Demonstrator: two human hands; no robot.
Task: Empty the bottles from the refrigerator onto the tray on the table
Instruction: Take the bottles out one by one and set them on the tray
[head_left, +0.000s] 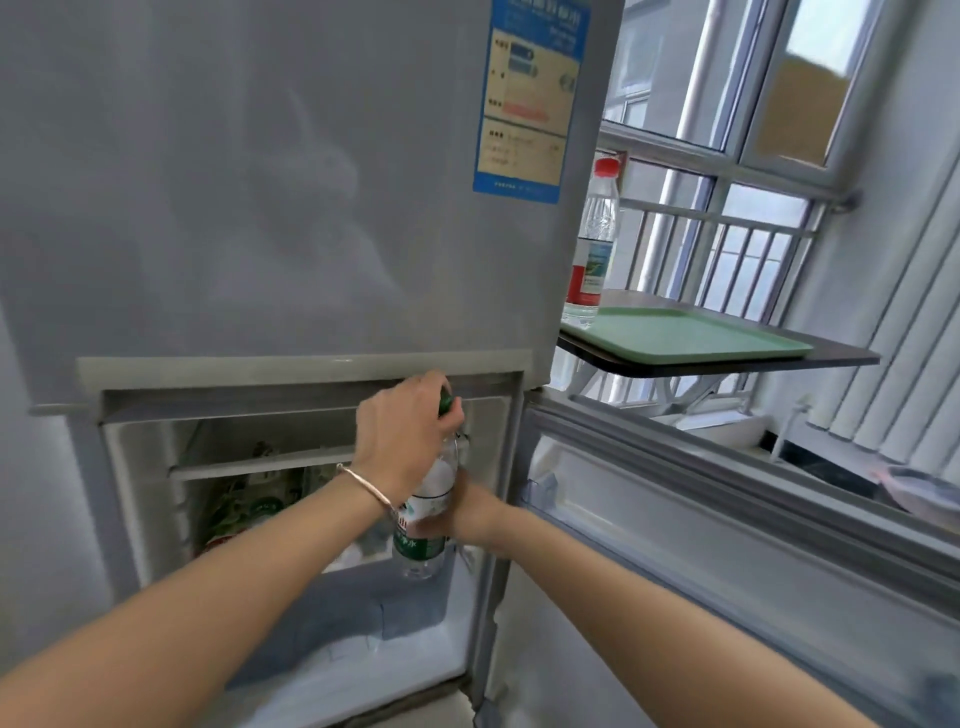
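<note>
Clear plastic bottle (423, 525), green cap, green-and-white label with red patch, print too blurred to read, held upright at the open refrigerator (260, 208) compartment. Left hand (410, 431) closed over its cap; right hand (462, 512) wrapped round its middle. Up and right of both hands: red-capped bottle (595, 244) standing on green tray (691, 338), on the table (831, 356). Blue sticker (530, 93) above hands, unreadable.

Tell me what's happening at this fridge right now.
A person holds a green-capped water bottle in front of the open lower compartment of the refrigerator. The left hand grips its cap and neck; the right hand steadies its body. On the table to the right, a red-capped water bottle already stands on the green tray.
</note>
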